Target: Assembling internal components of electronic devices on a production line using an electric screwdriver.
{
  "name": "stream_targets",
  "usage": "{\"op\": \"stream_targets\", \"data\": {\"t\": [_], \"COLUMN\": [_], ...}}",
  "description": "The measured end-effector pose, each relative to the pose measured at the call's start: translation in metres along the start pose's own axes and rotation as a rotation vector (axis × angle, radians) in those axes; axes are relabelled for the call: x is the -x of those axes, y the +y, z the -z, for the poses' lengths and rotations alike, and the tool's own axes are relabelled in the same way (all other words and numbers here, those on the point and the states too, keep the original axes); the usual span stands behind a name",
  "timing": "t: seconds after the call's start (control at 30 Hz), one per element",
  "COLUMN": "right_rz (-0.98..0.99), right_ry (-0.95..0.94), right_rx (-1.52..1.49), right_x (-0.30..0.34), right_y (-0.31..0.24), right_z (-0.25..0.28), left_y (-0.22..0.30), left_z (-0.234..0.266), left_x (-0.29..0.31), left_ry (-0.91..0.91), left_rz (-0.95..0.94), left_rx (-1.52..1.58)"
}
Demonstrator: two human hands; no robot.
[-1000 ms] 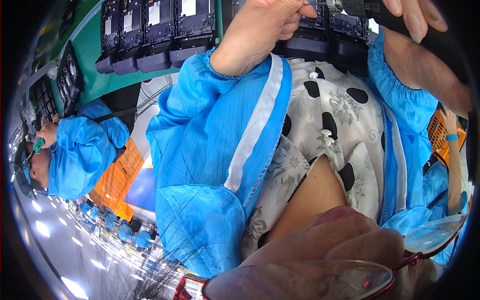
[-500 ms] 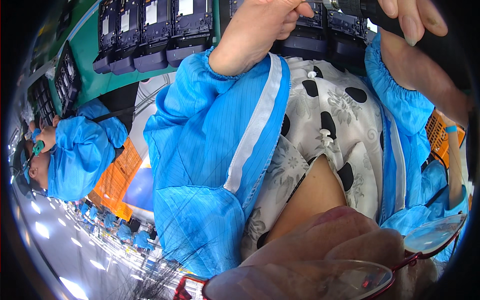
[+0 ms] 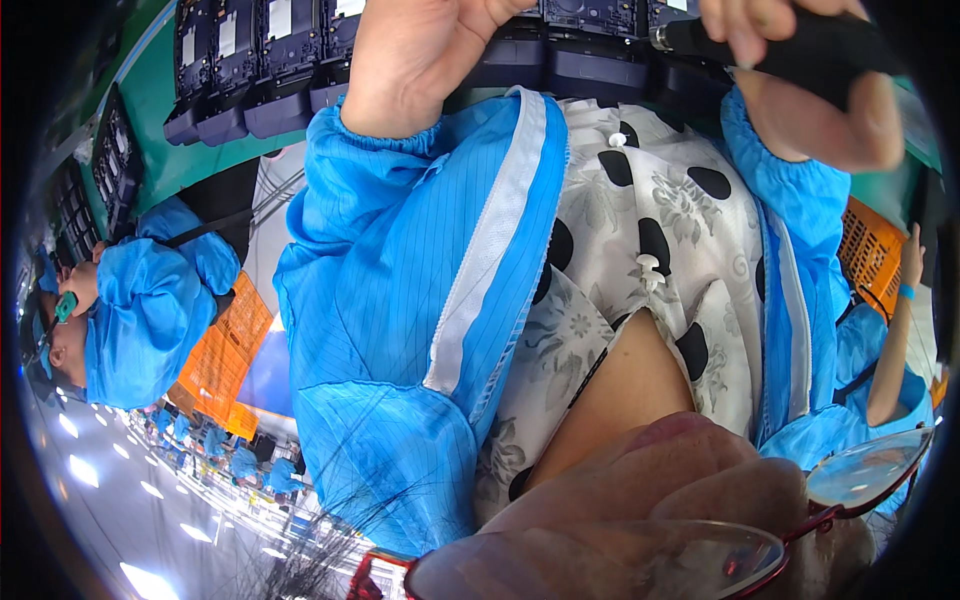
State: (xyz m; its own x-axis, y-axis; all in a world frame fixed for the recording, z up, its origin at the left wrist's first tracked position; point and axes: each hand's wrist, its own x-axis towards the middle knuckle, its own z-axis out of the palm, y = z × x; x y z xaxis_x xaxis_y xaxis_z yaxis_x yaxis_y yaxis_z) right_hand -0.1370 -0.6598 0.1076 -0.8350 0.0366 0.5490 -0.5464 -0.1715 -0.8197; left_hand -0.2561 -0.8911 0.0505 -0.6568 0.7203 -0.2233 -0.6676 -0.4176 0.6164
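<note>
My right hand (image 3: 757, 22), at the upper right, is closed round a black electric screwdriver (image 3: 815, 58). Its metal nose points left, over the row of dark plastic housings (image 3: 597, 62). At the top edge my left hand (image 3: 425, 45) hovers in front of the same row. Most of its fingers are cut off by the picture's edge, so whether it holds anything is hidden. The housings have open fronts with inner boards and pale rectangles, and they stand side by side on a green work surface (image 3: 160, 112).
More dark housings (image 3: 118, 160) stand at the far left, near a co-worker in a blue smock (image 3: 150, 310). Orange crates (image 3: 225, 365) are on the left, another orange crate (image 3: 868, 255) on the right. A second co-worker's arm (image 3: 895, 340) shows at the right.
My left hand has moved left, away from the screwdriver's nose. The screwdriver and my right hand have come lower in the picture, and the housings appear shifted left.
</note>
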Motion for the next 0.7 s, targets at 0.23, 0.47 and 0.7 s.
{"op": "stream_targets", "data": {"t": [0.23,0.47,0.7], "right_rz": [-0.134,-0.153,-0.214], "right_ry": [0.211,0.173,0.231], "right_rx": [-0.081,-0.03,0.05], "right_x": [0.018,0.017,0.017], "right_y": [0.027,0.028,0.029], "right_z": [-0.011,-0.01,-0.012], "left_y": [-0.005,-0.006,-0.008], "left_z": [0.017,0.017,0.018], "left_x": [0.005,0.006,0.003], "left_ry": [0.099,0.07,0.059], "left_rz": [0.009,-0.009,-0.021], "left_rx": [0.011,0.047,0.046]}}
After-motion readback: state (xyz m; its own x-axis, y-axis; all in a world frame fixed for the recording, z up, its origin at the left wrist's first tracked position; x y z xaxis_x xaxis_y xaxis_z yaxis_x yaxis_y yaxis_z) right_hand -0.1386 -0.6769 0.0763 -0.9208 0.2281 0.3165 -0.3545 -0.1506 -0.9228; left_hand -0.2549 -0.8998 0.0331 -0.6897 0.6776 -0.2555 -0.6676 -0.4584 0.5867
